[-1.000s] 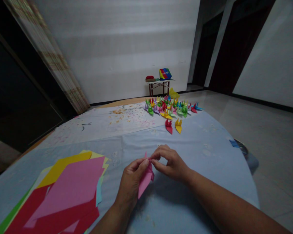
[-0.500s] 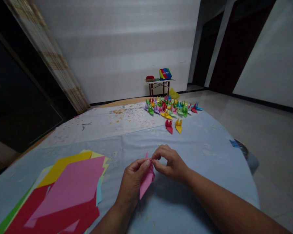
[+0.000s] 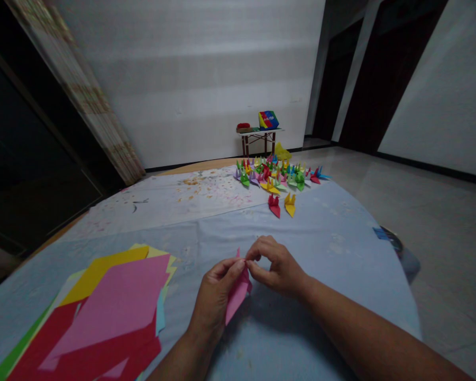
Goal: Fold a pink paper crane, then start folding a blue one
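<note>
pink origami piece [image 3: 234,304], folded to a long point, held above the near part of a light blue tablecloth [image 3: 333,233], midway across the view. the left hand [image 3: 211,295] grips it between thumb and fingers, with one narrow point rising above the thumb and a broader one hanging below. the right hand [image 3: 278,269] is narrowed to a pinch, thumb and forefinger meeting on a small part of the paper just beside the left thumb; the exact fold there is hidden by the fingertips. to the left of the hands lies an overlapping pile of loose sheets, with a pink sheet [image 3: 122,293] uppermost, a yellow sheet [image 3: 105,272] beyond it, and red sheets [image 3: 111,354] beneath. beyond the hands, a red paper crane [image 3: 274,207] and a yellow paper crane [image 3: 290,206] stand side by side, apart from one another. behind these, a dense cluster of many-coloured paper cranes [image 3: 269,187] occupies the far right of the table. in the background, a small side table [image 3: 265,143] bears a multicoloured package [image 3: 268,120], near a pale wall [image 3: 182,79].
</note>
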`<state>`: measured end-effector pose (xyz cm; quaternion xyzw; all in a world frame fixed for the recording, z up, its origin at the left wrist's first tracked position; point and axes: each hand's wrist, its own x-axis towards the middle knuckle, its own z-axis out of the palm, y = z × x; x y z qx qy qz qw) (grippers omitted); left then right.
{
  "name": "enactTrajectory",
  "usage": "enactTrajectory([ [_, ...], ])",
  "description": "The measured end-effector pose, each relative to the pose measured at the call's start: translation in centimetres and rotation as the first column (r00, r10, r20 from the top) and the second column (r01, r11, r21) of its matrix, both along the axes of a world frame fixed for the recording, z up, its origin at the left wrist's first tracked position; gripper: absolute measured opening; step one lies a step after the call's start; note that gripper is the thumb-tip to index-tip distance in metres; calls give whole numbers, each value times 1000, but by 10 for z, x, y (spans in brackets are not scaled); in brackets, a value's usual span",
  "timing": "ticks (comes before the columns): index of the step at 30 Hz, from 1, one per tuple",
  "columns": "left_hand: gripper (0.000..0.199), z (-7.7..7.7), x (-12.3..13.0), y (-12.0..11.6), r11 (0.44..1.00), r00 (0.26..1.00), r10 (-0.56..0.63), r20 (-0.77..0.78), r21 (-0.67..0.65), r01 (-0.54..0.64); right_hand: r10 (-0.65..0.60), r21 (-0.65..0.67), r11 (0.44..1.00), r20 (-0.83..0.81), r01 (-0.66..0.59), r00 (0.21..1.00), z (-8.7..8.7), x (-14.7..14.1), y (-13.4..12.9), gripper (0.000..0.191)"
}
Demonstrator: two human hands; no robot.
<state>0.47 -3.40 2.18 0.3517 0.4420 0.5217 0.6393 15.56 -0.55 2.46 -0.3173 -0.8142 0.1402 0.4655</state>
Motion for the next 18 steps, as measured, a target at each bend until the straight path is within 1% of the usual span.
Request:
enactTrajectory([
  [4,29,1,-1,1,1000,999,6,-40,18,-5,-11,-8,1000,-17,11,1000,3,0,-1,3],
  [6,28,2,-1,1,999,998,-12,-58,38,15,-6,-11,1000,-19,6,1000,4,0,-1,1],
  [10,24,0,-2,2,997,997,-44,-66,57,48,11,-9,1000,-21,-12,1000,6,2,0,5],
  [18,24,-5,-3,4,998,995,-35,-91,55,40,55,-27,998,-25,-56,998,10,3,-2,4],
])
